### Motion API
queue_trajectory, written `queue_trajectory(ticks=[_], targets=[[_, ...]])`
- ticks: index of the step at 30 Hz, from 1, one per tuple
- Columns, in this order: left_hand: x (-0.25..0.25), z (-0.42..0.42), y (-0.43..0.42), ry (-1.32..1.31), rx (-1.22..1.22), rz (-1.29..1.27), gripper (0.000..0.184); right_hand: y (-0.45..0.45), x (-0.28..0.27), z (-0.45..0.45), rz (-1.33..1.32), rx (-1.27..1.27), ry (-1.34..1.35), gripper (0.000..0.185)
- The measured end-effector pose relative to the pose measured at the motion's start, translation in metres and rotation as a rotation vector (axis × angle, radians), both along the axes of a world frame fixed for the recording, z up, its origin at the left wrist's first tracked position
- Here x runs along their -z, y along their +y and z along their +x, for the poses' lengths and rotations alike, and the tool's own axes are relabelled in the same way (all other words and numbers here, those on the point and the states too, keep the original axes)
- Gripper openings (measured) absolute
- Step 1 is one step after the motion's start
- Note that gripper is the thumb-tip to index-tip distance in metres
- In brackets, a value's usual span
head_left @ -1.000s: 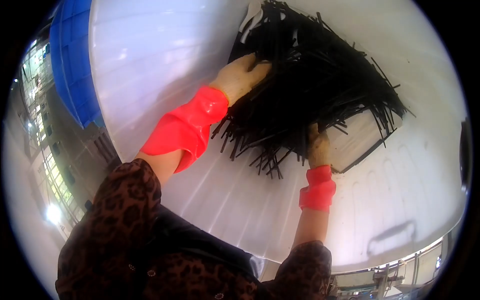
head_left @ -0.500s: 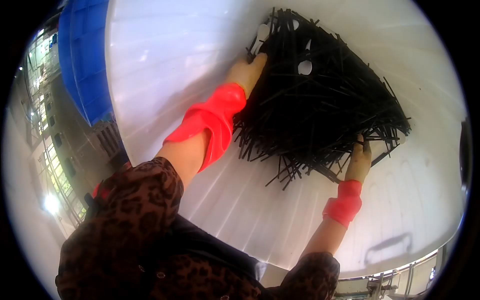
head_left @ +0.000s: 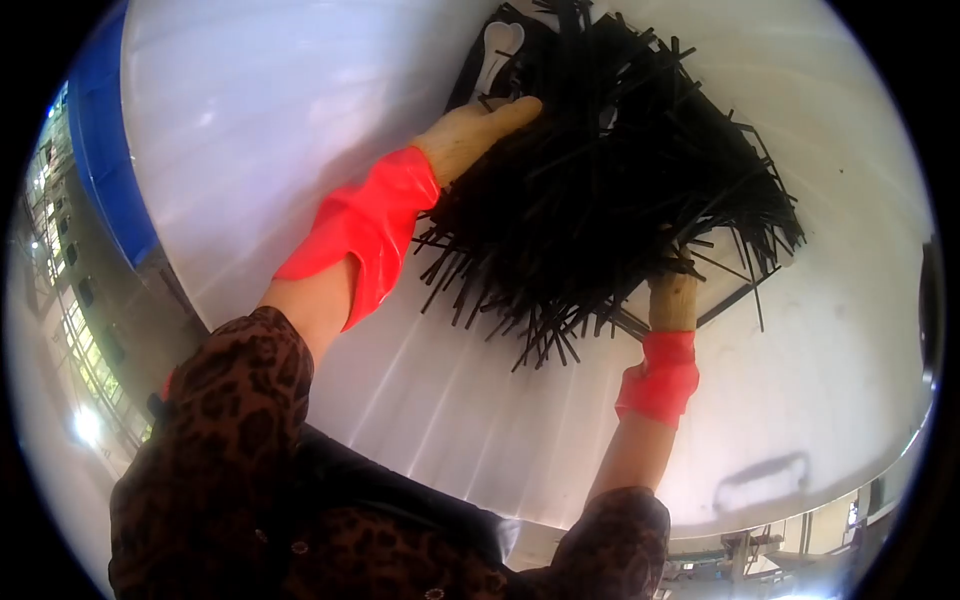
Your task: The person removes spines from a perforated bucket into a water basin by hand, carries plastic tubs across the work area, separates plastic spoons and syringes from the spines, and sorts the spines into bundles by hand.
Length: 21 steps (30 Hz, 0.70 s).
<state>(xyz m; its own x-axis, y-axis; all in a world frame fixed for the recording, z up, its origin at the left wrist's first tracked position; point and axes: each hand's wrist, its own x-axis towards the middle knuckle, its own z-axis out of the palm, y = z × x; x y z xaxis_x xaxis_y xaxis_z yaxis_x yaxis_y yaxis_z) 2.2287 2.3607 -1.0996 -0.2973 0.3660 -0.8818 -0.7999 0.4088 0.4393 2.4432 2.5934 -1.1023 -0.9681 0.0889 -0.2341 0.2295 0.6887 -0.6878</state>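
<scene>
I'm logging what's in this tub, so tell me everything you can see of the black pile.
The pile is a dense tangle of thin, straight black sticks, perhaps plastic, their ends jutting out along its edges. It lies inside the white tub. The left hand is at its left side, the right hand at its lower edge, fingers partly hidden. A white spoon-shaped piece shows at its upper left.

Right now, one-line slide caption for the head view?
Gloved left hand at the upper-left edge and right hand at the lower edge of a black stick pile inside a white bin.

Bright side glare, soft shadows, and curved fisheye distortion, edges black
</scene>
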Motion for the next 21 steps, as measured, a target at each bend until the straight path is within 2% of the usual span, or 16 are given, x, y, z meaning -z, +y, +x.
queue_trajectory(ticks=[2, 3, 5, 6, 8, 9, 11, 12, 14, 15, 16, 17, 18, 19, 20, 21], targets=[[-0.011, -0.012, 0.017, 0.101, 0.074, -0.103, 0.061, 0.003, -0.002, -0.026, -0.174, 0.281, -0.383, 0.053], [-0.029, -0.014, 0.026, 0.104, 0.074, -0.101, 0.061, 0.002, -0.001, -0.028, -0.172, 0.281, -0.379, 0.053], [-0.058, -0.018, 0.044, 0.059, 0.265, -0.206, 0.053, 0.000, 0.001, -0.031, -0.027, 0.277, -0.337, 0.042], [-0.050, -0.015, 0.040, 0.062, 0.265, -0.204, 0.053, 0.000, 0.012, -0.029, -0.026, 0.277, -0.334, 0.042], [-0.022, -0.004, 0.022, 0.237, 0.398, 0.016, 0.049, 0.000, 0.038, -0.022, -0.327, 0.463, -0.335, 0.033], [-0.013, 0.004, 0.013, 0.240, 0.398, 0.017, 0.049, -0.002, 0.038, -0.026, -0.326, 0.463, -0.332, 0.033], [0.004, 0.021, -0.010, 0.506, 0.657, 0.049, 0.046, -0.014, 0.029, -0.035, -0.541, 0.309, 0.186, 0.021], [0.013, 0.030, -0.021, 0.641, 0.786, 0.065, 0.044, -0.019, 0.023, -0.035, -0.540, 0.308, 0.189, 0.021], [0.022, 0.042, -0.037, 0.910, 1.041, 0.095, 0.042, -0.026, 0.012, -0.031, -0.852, 0.379, 0.043, 0.019], [0.023, 0.046, -0.039, 1.046, 1.168, 0.109, 0.041, -0.032, 0.017, -0.025, -0.785, 0.438, -0.107, 0.024], [-0.003, 0.047, -0.026, 1.050, 1.168, 0.109, 0.041, -0.036, 0.015, -0.024, -0.784, 0.437, -0.103, 0.024], [-0.053, 0.046, 0.000, 0.733, 0.823, -0.047, 0.037, -0.041, 0.012, -0.024, -0.766, 0.405, -0.081, 0.020], [-0.080, 0.046, 0.014, 0.412, 0.473, -0.187, 0.033, -0.044, 0.011, -0.024, -0.749, 0.374, -0.059, 0.016], [-0.061, 0.057, -0.007, 0.485, 0.529, -0.250, 0.033, -0.045, 0.014, -0.022, -0.468, 0.213, 0.014, 0.020], [-0.060, 0.053, -0.012, 0.489, 0.529, -0.248, 0.033, -0.044, 0.015, -0.024, -0.466, 0.213, 0.017, 0.020], [-0.059, 0.047, -0.017, 0.715, 0.632, -0.253, 0.032, -0.040, 0.009, -0.034, -0.446, 0.098, 0.123, 0.017]])
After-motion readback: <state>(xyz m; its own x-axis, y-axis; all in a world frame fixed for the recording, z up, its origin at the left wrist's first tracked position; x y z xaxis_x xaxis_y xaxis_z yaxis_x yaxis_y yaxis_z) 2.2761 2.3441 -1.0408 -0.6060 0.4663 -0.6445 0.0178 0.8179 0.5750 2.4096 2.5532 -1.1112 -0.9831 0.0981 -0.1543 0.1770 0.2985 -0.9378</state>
